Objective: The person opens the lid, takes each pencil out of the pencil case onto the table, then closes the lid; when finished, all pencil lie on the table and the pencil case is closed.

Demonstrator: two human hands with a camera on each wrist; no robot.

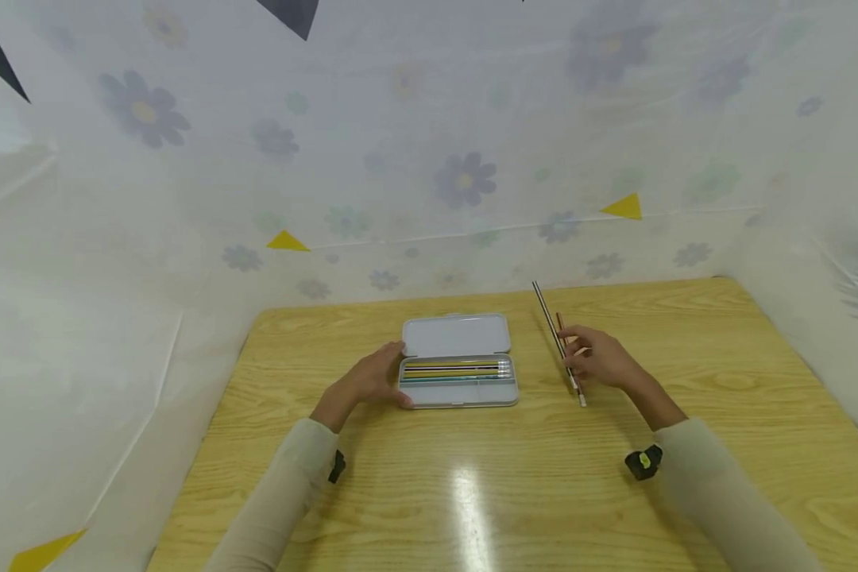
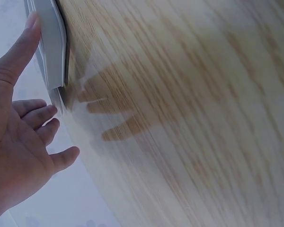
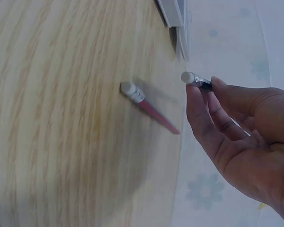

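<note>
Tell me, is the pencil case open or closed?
Open: the pencil case has its lid folded back flat on the table, and pencils show inside.

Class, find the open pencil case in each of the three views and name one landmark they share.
Head: pencil case at table centre, left hand at its left end.
Left wrist: its edge at top left, beside the thumb.
Right wrist: only a corner at the top.
Shared landmark: the wooden table.
</note>
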